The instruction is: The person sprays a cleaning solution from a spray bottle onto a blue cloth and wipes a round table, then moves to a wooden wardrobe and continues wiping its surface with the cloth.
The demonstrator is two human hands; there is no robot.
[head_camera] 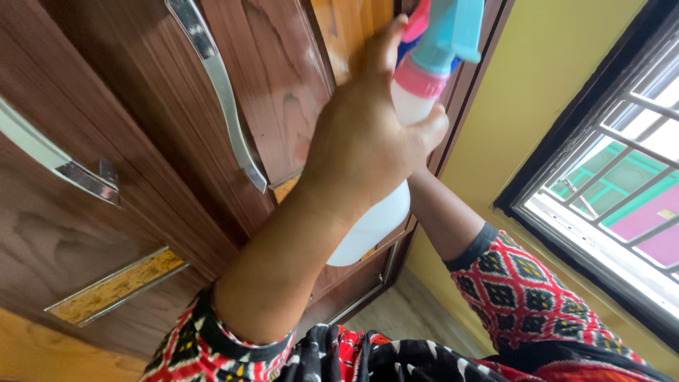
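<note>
My left hand [361, 145] is wrapped around the neck of a white plastic spray bottle [371, 226] with a pink collar and a light blue trigger head [449, 32], holding it up close to a brown wooden wardrobe door [283, 78]. My right forearm [438, 219] reaches up behind the bottle towards the door. The right hand itself is hidden behind my left hand and the bottle. A bit of blue and pink material [410, 39] shows just above my left fingers; I cannot tell what it is.
The wardrobe has curved chrome handles [223, 99] [64, 170] and a gold trim strip [117, 283]. A yellow wall [537, 92] stands to the right, with a barred window [622, 177]. A strip of floor [396, 315] shows below.
</note>
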